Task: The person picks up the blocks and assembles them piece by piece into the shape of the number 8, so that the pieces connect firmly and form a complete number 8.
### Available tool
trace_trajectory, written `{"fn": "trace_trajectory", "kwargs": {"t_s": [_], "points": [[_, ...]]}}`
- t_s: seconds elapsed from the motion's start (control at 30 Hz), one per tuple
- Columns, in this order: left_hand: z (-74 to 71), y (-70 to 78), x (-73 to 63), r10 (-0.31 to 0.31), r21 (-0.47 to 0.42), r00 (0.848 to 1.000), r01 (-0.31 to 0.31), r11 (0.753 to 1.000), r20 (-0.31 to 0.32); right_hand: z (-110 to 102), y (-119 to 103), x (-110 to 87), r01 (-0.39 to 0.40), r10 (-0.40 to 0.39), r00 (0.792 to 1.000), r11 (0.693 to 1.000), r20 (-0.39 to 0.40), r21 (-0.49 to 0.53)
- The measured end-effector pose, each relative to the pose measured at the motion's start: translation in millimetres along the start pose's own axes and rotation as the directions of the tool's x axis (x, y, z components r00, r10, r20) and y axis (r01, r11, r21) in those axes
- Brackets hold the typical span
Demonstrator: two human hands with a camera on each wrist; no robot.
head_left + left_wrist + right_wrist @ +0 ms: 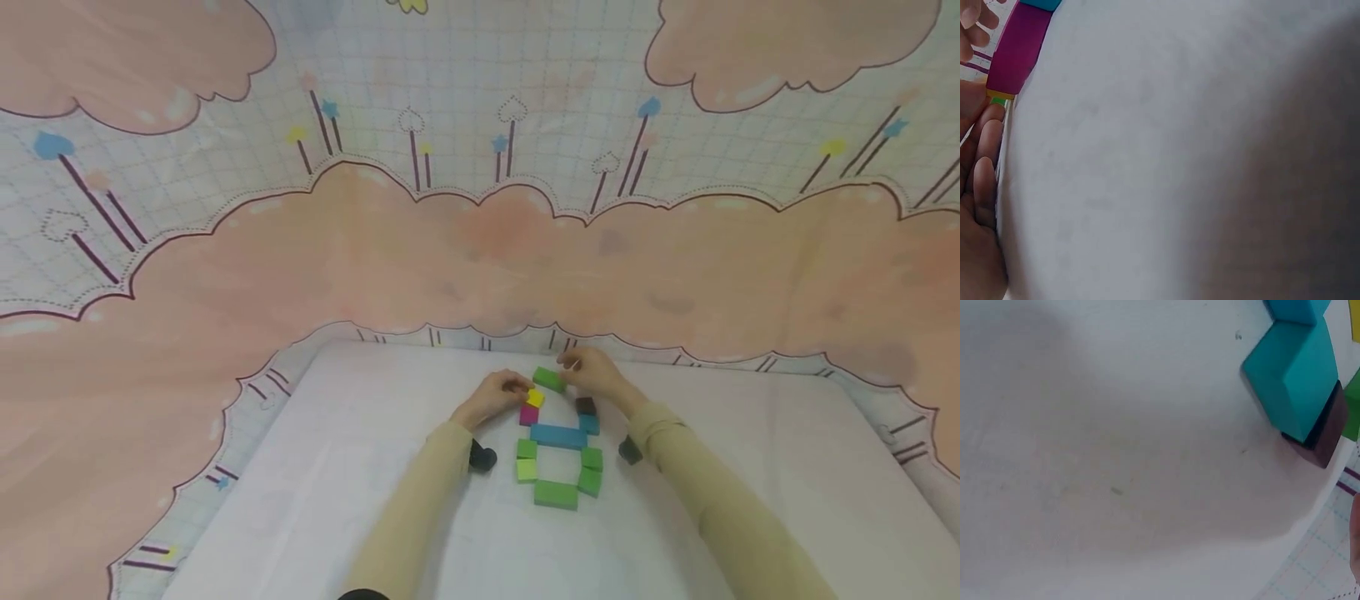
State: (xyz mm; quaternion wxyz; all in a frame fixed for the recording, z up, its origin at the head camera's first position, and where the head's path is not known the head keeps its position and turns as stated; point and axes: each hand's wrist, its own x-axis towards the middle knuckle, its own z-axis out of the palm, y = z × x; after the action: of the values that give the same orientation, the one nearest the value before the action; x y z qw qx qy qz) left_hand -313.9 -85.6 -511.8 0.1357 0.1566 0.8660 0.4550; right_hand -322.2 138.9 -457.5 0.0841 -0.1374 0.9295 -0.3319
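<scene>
My left hand (493, 398) is at the left side of the block outline, its thumb and forefinger pinching a yellow block (536, 398). That block stands against a magenta block (529, 415); in the left wrist view the magenta block (1017, 50) hides most of the yellow one. My right hand (596, 372) hovers by the right end of a long green block (549, 379) at the top, fingers loosely bent. Whether it touches that block is hard to tell. Below the right hand sit a dark brown block (586, 406) and a blue block (589, 425).
A long blue block (558, 436) crosses the middle of the outline. Lower down, green blocks (590, 482) and a light green block (527, 470) flank a long green block (556, 494). All lie on a white tabletop (337, 467) before a patterned cloth (480, 267).
</scene>
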Motion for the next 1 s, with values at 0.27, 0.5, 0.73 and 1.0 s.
{"fn": "trace_trajectory", "kwargs": {"t_s": [0.27,0.5,0.73,1.0], "points": [[2.2,-0.9,-0.8,0.008,-0.014,1.0,-0.008,1.0,0.004,13,-1,5.0,-0.033,0.033,0.999,0.999,0.013,-0.019],[2.6,2.0,-2.7,-0.013,-0.019,1.0,0.014,1.0,0.007,25,1,6.0,-0.055,0.055,0.998,0.998,-0.005,-0.038],[1.5,4.3,-5.2,-0.033,-0.022,0.999,0.033,0.999,0.0,29,0,5.7,-0.067,0.066,0.998,0.997,-0.017,-0.036],[1.1,2.7,-3.8,-0.03,-0.012,1.0,0.03,0.999,-0.007,30,1,6.8,-0.071,0.071,0.997,0.997,-0.02,-0.043]]}}
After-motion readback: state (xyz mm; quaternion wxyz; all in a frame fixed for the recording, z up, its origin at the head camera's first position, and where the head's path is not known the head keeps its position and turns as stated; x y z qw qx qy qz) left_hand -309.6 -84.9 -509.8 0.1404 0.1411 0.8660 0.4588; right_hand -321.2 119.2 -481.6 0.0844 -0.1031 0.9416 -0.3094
